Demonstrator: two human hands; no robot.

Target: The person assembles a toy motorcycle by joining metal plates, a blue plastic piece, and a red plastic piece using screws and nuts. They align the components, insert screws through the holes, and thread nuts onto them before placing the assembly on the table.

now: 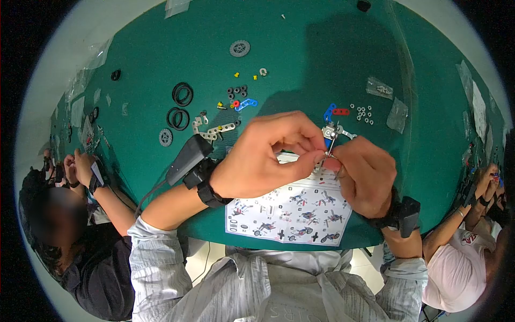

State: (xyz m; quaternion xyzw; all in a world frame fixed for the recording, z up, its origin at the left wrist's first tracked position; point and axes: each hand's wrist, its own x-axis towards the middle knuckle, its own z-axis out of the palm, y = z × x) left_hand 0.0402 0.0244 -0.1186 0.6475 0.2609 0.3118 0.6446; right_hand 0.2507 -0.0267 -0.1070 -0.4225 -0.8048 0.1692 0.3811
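A green table (284, 35) carries 2 grey wheels (240, 48); black rings (174, 95); 1 printed sheet (287, 216).

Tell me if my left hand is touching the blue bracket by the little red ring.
Apart. In the head view, a strip of green tabletop shows between your left hand and the blue bracket.

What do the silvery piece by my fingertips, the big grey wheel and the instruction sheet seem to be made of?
Silvery piece: likely metal, polished or plated, judging by its bright glints. Big grey wheel: probably plastic, matte, given its even, dull colour. Instruction sheet: likely paper, being white with printed diagrams; finish unclear.
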